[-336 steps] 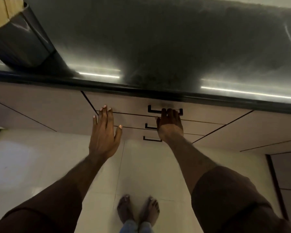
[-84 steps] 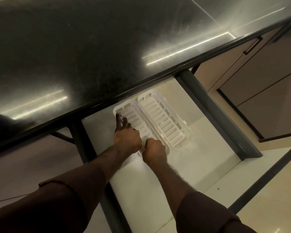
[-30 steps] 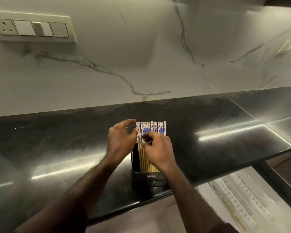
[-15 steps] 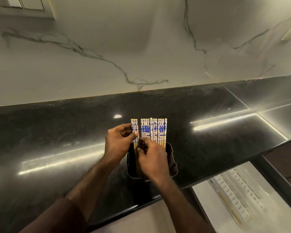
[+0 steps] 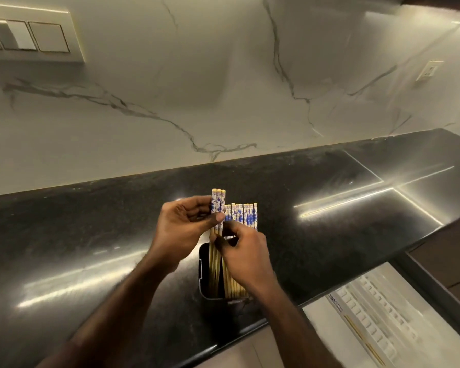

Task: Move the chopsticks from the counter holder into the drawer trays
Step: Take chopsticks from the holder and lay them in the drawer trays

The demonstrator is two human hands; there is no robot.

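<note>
A black holder (image 5: pixel 203 274) stands near the front edge of the black counter (image 5: pixel 91 235). Several bamboo chopsticks (image 5: pixel 246 215) with blue-and-white tops stand upright in it. My left hand (image 5: pixel 182 229) pinches three chopsticks (image 5: pixel 218 201) at their patterned tops; they stick up higher than the others. My right hand (image 5: pixel 246 257) has its fingertips on the shafts of the same raised chopsticks, just above the holder. At the lower right, the open drawer (image 5: pixel 319 314) holds white slotted trays (image 5: pixel 383 309), with chopsticks (image 5: pixel 361 338) lying in the left tray.
A marble-patterned wall rises behind the counter, with a switch panel (image 5: pixel 29 35) at the upper left and a socket (image 5: pixel 429 70) at the right. The drawer's dark side rail (image 5: pixel 436 288) juts out beyond the counter's front edge.
My left hand has lifted three chopsticks higher out of the row than half a second ago. My right hand stays low on the shafts. The camera has tilted up slightly.
</note>
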